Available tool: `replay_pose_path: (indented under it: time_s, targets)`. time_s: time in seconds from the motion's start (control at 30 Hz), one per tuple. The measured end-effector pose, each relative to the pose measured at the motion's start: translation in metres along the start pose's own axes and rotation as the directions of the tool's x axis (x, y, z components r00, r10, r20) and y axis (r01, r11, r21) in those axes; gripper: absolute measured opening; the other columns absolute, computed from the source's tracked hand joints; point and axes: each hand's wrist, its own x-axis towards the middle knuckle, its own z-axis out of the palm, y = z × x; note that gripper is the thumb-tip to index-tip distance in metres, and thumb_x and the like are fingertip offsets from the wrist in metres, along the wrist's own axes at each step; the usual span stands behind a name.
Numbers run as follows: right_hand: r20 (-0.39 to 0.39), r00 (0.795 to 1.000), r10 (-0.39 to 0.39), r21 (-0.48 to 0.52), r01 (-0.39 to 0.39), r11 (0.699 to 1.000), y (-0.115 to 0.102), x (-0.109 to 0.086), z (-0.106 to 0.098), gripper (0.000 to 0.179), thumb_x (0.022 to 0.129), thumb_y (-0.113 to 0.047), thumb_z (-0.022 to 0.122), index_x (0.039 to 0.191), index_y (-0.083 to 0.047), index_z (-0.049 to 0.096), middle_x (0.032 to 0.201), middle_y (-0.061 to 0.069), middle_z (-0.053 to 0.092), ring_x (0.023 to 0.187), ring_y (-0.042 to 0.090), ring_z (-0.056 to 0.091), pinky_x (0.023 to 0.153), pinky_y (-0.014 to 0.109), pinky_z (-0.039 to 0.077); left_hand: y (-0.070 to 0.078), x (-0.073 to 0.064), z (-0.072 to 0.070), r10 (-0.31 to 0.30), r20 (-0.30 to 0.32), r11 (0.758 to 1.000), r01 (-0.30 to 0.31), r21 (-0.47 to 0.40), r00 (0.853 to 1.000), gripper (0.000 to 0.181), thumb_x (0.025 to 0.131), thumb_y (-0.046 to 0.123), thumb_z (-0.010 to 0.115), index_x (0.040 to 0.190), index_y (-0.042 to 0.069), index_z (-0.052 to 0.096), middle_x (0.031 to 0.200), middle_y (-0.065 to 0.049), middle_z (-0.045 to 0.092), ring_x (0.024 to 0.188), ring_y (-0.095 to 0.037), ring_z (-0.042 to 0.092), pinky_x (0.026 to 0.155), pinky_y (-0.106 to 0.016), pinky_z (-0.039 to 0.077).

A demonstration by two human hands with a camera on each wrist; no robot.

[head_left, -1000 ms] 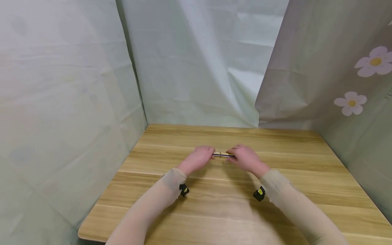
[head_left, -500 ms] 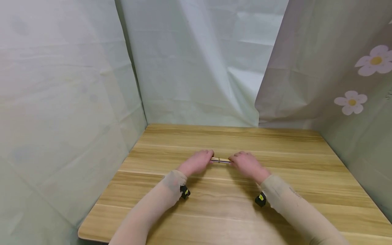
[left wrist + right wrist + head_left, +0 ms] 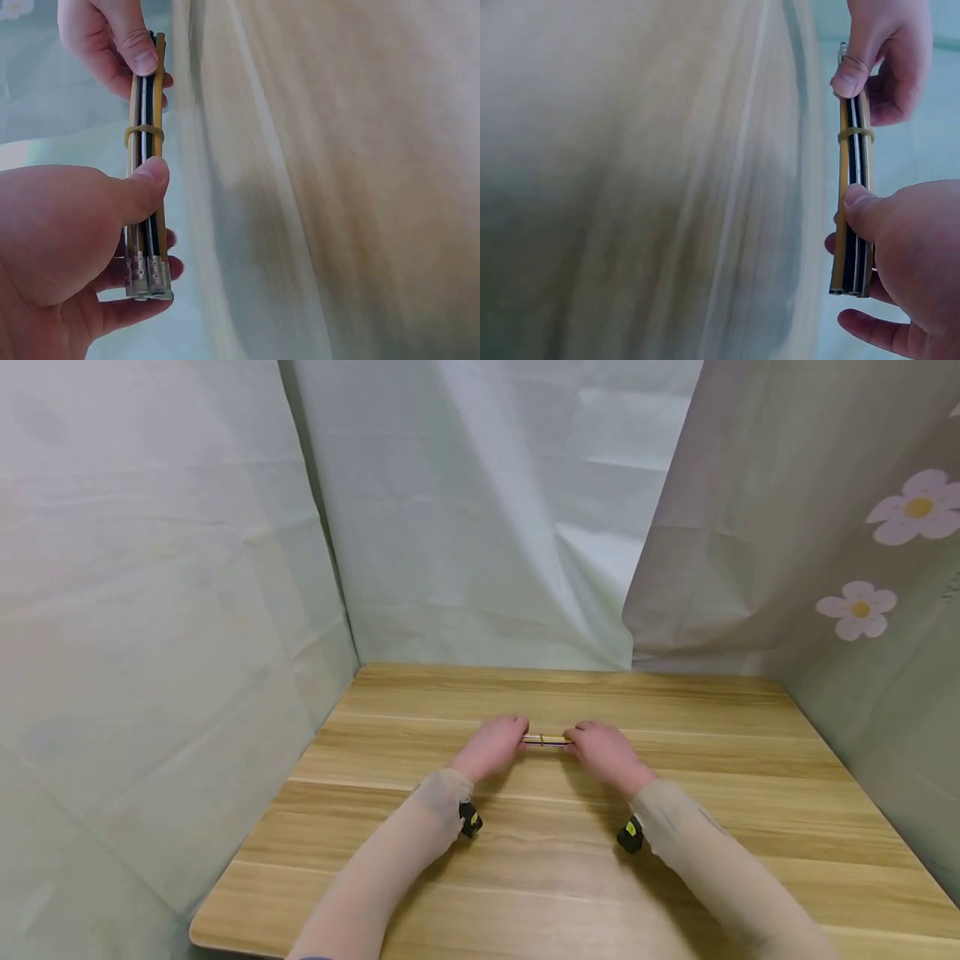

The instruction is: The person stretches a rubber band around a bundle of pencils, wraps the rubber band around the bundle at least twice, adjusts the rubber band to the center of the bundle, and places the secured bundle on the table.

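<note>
A bundle of pencils point(image 3: 553, 741) is held level above the table by both hands. Yellow and dark-striped pencils show, with a tan rubber band point(image 3: 144, 135) round their middle. My left hand point(image 3: 491, 748) grips the end with clear caps or metal ferrules point(image 3: 148, 276), its thumb lying along the top and its fingers underneath. At the other end my right hand point(image 3: 606, 755) pinches the bundle between thumb and fingers; in the right wrist view the pencils' flat ends point(image 3: 847, 291) stick out past that thumb. Between the hands the band and a short stretch of pencils stay uncovered.
The wood-grain table point(image 3: 547, 877) spreads out below both arms. Pale cloth curtains point(image 3: 480, 527) hang behind it and at the sides, with white flowers point(image 3: 860, 610) printed on the right one. A small black camera point(image 3: 470, 819) is strapped at the left wrist.
Both hands and the pencil bundle dipped toward me, then rose again slightly. The left forearm has shifted a little to the right. Both grips on the bundle stay in place.
</note>
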Motion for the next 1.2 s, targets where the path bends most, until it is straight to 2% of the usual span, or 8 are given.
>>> replay_pose_path:
  time_s: [0.17, 0.33, 0.57, 0.67, 0.77, 0.9, 1.07, 1.2]
  targets:
    - [0.033, 0.999, 0.041, 0.009, -0.042, 0.999, 0.006, 0.007, 0.007, 0.020, 0.104, -0.019, 0.073, 0.117, -0.005, 0.077, 0.107, 0.011, 0.071, 0.103, 0.036, 0.069, 0.085, 0.056, 0.057, -0.001, 0.009, 0.007, -0.015, -0.031, 0.998, 0.016, 0.056, 0.999, 0.020, 0.103, 0.025, 0.076, 0.103, 0.009, 0.064, 0.098, -0.006, 0.063, 0.094, -0.026, 0.064, 0.084, -0.043, 0.056]
    - [0.051, 0.997, 0.051, 0.020, -0.052, 0.998, 0.010, 0.013, 0.012, 0.020, 0.103, -0.019, 0.074, 0.117, -0.005, 0.078, 0.109, 0.013, 0.071, 0.104, 0.036, 0.068, 0.084, 0.055, 0.058, -0.003, 0.014, 0.013, -0.027, -0.037, 0.998, 0.029, 0.049, 0.999, 0.022, 0.100, 0.025, 0.079, 0.099, 0.008, 0.065, 0.096, -0.006, 0.063, 0.092, -0.026, 0.064, 0.084, -0.046, 0.057]
    - [0.062, 0.995, 0.072, 0.025, -0.074, 0.997, 0.013, 0.017, 0.016, 0.021, 0.099, -0.018, 0.079, 0.118, -0.007, 0.080, 0.111, 0.013, 0.071, 0.103, 0.034, 0.068, 0.085, 0.053, 0.058, -0.006, 0.020, 0.018, -0.066, -0.023, 0.997, 0.067, 0.037, 0.998, 0.021, 0.096, 0.023, 0.084, 0.098, 0.008, 0.070, 0.097, -0.005, 0.065, 0.092, -0.024, 0.066, 0.083, -0.040, 0.056]
    - [0.070, 0.993, 0.095, 0.010, -0.096, 0.995, 0.012, 0.020, 0.019, 0.023, 0.099, -0.019, 0.079, 0.119, -0.007, 0.079, 0.111, 0.012, 0.071, 0.103, 0.033, 0.069, 0.085, 0.053, 0.059, -0.008, 0.021, 0.019, -0.103, -0.005, 0.995, 0.103, 0.009, 0.995, 0.022, 0.094, 0.021, 0.086, 0.102, 0.006, 0.072, 0.099, -0.007, 0.067, 0.094, -0.024, 0.067, 0.085, -0.039, 0.057]
    - [0.087, 0.987, 0.135, 0.006, -0.136, 0.991, 0.013, 0.022, 0.022, 0.026, 0.101, -0.020, 0.077, 0.123, -0.006, 0.075, 0.114, 0.013, 0.070, 0.108, 0.035, 0.068, 0.087, 0.054, 0.058, -0.010, 0.021, 0.019, -0.140, 0.000, 0.990, 0.140, -0.013, 0.990, 0.031, 0.094, 0.023, 0.086, 0.114, 0.004, 0.072, 0.108, -0.010, 0.070, 0.100, -0.026, 0.068, 0.090, -0.040, 0.057]
    - [0.119, 0.976, 0.182, 0.024, -0.186, 0.982, 0.015, 0.025, 0.025, 0.033, 0.102, -0.025, 0.076, 0.127, -0.005, 0.071, 0.120, 0.015, 0.068, 0.115, 0.038, 0.066, 0.094, 0.057, 0.055, -0.011, 0.021, 0.021, -0.156, -0.012, 0.988, 0.156, -0.022, 0.988, 0.042, 0.095, 0.023, 0.086, 0.128, 0.004, 0.069, 0.118, -0.013, 0.070, 0.109, -0.030, 0.069, 0.095, -0.043, 0.057]
    - [0.160, 0.963, 0.215, 0.072, -0.229, 0.971, 0.017, 0.026, 0.023, 0.041, 0.100, -0.034, 0.079, 0.129, -0.006, 0.071, 0.126, 0.014, 0.067, 0.120, 0.039, 0.064, 0.101, 0.057, 0.052, -0.013, 0.023, 0.020, -0.178, -0.004, 0.983, 0.178, -0.052, 0.984, 0.041, 0.094, 0.021, 0.086, 0.128, 0.004, 0.069, 0.121, -0.014, 0.070, 0.113, -0.031, 0.068, 0.097, -0.044, 0.055]
    - [0.192, 0.958, 0.212, 0.094, -0.233, 0.968, 0.017, 0.029, 0.016, 0.043, 0.098, -0.035, 0.081, 0.129, -0.006, 0.071, 0.127, 0.015, 0.067, 0.121, 0.039, 0.064, 0.101, 0.058, 0.052, -0.014, 0.025, 0.017, -0.209, 0.025, 0.975, 0.211, -0.065, 0.977, 0.041, 0.094, 0.021, 0.086, 0.129, 0.006, 0.069, 0.123, -0.013, 0.070, 0.115, -0.031, 0.067, 0.098, -0.045, 0.055]
